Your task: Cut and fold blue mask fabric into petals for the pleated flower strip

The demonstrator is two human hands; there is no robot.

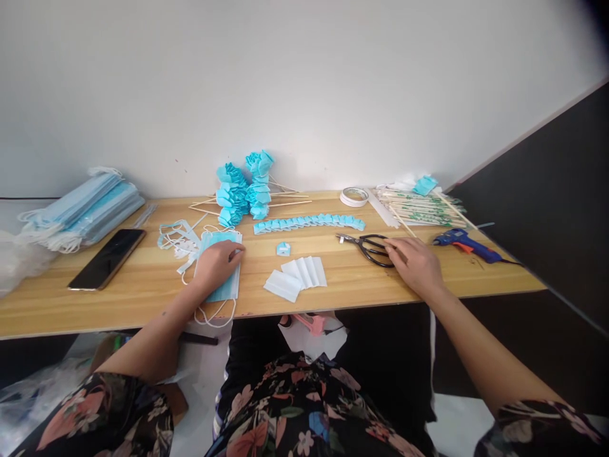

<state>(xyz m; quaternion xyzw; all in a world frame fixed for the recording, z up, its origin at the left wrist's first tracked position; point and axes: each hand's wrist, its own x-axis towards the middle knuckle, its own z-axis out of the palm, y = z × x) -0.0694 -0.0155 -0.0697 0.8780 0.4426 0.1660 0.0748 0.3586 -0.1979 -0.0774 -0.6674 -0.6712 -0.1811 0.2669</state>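
My left hand (219,261) rests on a blue face mask (223,291) near the table's front edge, its fingers loosely bent and partly apart. My right hand (415,261) lies at the black-handled scissors (364,244), its fingers closed at the handle loop. The scissor blades point left, with a small white scrap at the tip. Between my hands a small folded blue-and-white piece (283,249) sits behind several overlapping white cut rectangles (304,274). Farther back runs a row of folded blue pieces (309,223). Mask trimmings with ear loops (181,241) lie left of the mask.
Blue ruffled flowers on sticks (231,193) lean near the wall. Mask stacks (85,206) and a phone (107,259) lie left. Toward the right are a tape roll (354,197), wrapped sticks (423,208) and a blue glue gun (469,245) with a cord.
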